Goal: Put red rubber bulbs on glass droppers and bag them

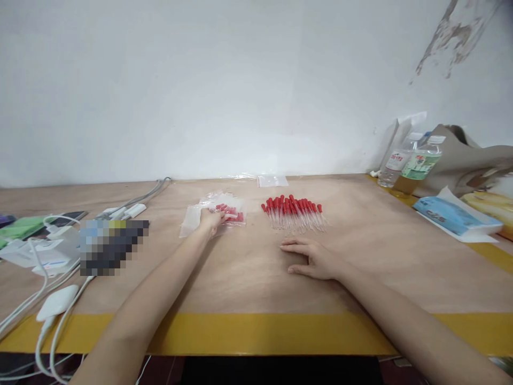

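Observation:
My left hand (210, 220) is at the pile of clear zip bags (192, 218), its fingers closed on a bag at the top. Red rubber bulbs (233, 213) show through the plastic just right of those fingers. To the right lies a row of glass droppers (294, 211) with red bulbs, bulbs toward the wall and thin tips toward me. My right hand (311, 259) rests on the table just in front of the dropper tips, fingers apart, holding nothing.
A flat zip bag (272, 181) lies by the wall. Chargers and white cables (58, 302) crowd the left, beside a blurred dark object (112, 248). At right are bottles (420, 163), a blue tissue pack (457, 216) and a grey bag (460, 155). Yellow tape (272, 334) lines the front edge.

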`<state>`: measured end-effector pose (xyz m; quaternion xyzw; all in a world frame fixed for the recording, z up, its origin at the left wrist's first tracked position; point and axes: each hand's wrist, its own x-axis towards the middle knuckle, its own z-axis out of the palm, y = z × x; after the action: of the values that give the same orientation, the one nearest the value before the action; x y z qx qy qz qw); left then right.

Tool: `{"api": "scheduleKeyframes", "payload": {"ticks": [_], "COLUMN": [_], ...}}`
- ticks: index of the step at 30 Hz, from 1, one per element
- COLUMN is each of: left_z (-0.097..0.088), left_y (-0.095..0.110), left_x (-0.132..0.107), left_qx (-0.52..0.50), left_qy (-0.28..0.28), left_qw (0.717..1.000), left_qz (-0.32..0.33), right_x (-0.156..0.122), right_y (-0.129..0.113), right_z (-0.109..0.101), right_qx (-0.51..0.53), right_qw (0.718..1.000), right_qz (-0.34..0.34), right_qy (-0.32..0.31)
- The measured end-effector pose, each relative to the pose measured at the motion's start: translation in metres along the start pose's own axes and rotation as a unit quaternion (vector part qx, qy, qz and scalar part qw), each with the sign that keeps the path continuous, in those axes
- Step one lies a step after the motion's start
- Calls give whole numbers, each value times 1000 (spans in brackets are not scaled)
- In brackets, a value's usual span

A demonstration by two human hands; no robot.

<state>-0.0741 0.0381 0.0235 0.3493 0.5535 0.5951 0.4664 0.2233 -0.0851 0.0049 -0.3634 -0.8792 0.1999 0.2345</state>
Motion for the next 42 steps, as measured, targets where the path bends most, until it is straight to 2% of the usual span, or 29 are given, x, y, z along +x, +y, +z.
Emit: {"api": "scheduleKeyframes", "payload": {"ticks": [3,5,8,9,10,14,20,25,27,29,31,32,33,35,37,38,39,41,42], "left_z": [-16,-34,-57,-63,-67,-74,-83,-89,-90,-90,-86,-82,-76,-61,-43,-34,-26,-14,-11], "left_y": [-5,-2,8,11,14,17,14,25,35,45,52,53,52,43,29,22,16,8,6], "left_x": [-4,-4,2,5,9,24,29,21,15,4,-10,-19,-27,-44,-59,-66,-72,-83,-88], "left_qx": [86,185,444,493,514,505,495,482,425,315,228,220,232,291,340,368,399,444,457], "left_qy": [28,43,75,80,81,68,62,133,152,106,-24,-104,-185,-330,-418,-433,-417,-325,-291], "left_qw": [996,982,889,862,851,859,863,858,877,915,946,950,943,894,838,813,793,767,752], "left_qz": [-8,16,81,83,75,51,83,116,165,228,228,193,151,82,89,130,195,329,375], "right_x": [0,0,1,1,1,1,0,0,1,1,2,2,1,1,1,1,3,8,13], "right_y": [-1,-1,-2,-2,-2,-3,-2,-2,-2,-2,-2,-2,-2,-3,-5,-5,-4,1,5], "right_z": [-1,-2,-2,-2,-3,-3,-3,-3,-3,-4,-4,-4,-4,-3,-2,-1,0,-1,-3], "right_qx": [0,1,-3,-4,-4,0,8,2,0,1,2,3,5,12,19,19,15,-1,-14], "right_qw": [1000,1000,1000,1000,1000,1000,1000,1000,1000,1000,1000,1000,1000,1000,1000,1000,1000,998,995], "right_qz": [-4,-8,-13,-12,-10,2,9,8,6,3,1,1,1,4,11,14,17,35,52], "right_qy": [-4,-7,-6,-6,-8,-12,-12,-18,-19,-16,-13,-13,-13,-12,-3,4,16,54,80]}}
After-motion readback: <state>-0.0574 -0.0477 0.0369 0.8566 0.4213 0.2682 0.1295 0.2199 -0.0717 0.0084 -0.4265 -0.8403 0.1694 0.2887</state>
